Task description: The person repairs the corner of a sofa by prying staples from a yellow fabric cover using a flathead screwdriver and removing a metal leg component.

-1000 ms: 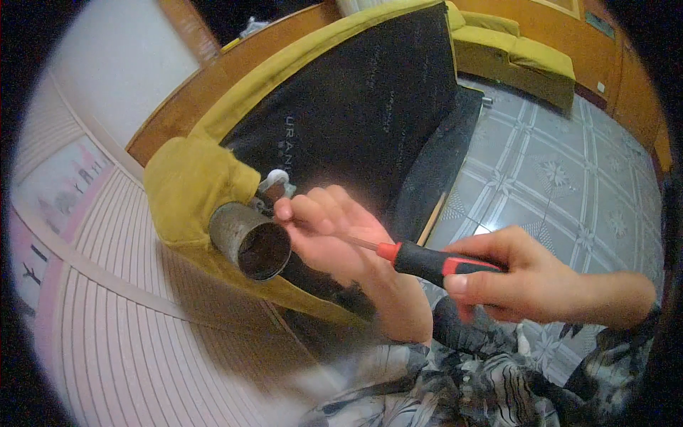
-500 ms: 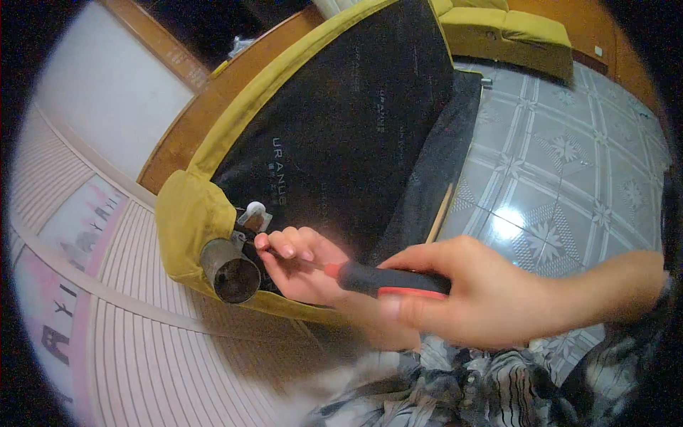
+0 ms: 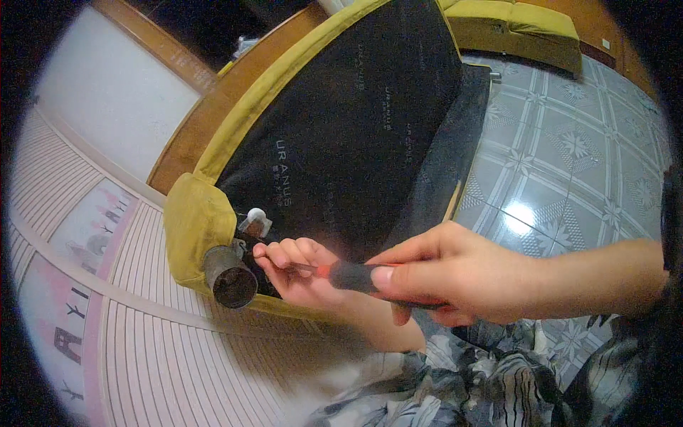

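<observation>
At 4 o'clock, the right hand (image 3: 455, 274) grasps a black-and-red-handled metal screwdriver (image 3: 348, 276); at 7, the left hand (image 3: 302, 285) pinches its slim shaft (image 3: 304, 268).

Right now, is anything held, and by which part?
A screwdriver: the grip of the right hand is on its handle, that of the left hand on its shaft.

left hand (image 3: 304, 274) palm up, fingers curled, right hand (image 3: 455, 276) gripping, thumb pointing left

The head camera (a wide fisheye) looks down closely at both hands (image 3: 302, 285) (image 3: 459, 277).
</observation>
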Available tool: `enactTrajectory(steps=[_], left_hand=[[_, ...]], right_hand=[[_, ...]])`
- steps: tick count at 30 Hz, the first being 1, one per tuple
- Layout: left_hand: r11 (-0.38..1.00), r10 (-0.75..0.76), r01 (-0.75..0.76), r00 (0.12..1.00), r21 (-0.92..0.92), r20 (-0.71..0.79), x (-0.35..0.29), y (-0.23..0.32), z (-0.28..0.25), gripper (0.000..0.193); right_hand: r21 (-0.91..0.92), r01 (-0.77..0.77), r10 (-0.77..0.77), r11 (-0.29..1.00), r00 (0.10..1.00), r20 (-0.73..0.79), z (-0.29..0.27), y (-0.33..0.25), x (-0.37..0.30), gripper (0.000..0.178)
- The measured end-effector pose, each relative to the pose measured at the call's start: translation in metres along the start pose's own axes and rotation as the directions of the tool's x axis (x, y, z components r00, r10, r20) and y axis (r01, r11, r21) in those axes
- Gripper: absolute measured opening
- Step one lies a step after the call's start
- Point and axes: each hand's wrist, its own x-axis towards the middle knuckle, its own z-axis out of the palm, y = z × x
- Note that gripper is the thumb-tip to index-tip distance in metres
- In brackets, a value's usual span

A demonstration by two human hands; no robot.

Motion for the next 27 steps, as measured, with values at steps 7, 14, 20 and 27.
enactTrajectory(steps=[7,14,20,27], left_hand=[[0.99,-0.043,0.046,0.999,-0.131,0.03,0.0,-0.004,0.015,0.014],[0.974,-0.215,0.22,0.973,-0.05,0.09,-0.007,0.013,0.017,0.015],[0.917,-0.397,0.399,0.915,-0.017,0.069,-0.002,0.037,0.01,0.017],[0.905,-0.424,0.422,0.905,0.052,0.025,0.004,0.043,0.006,0.015]], right_hand=[[-0.686,-0.165,-0.687,-0.709,0.38,0.619,0.021,0.025,-0.008,0.023],[-0.925,0.289,-0.817,0.248,0.575,-0.039,0.044,0.039,-0.008,0.02],[0.344,-0.117,0.145,0.932,0.988,-0.057,0.04,0.027,-0.012,0.032],[-0.954,0.077,-0.82,-0.288,0.495,0.288,0.036,0.057,-0.002,0.027]])
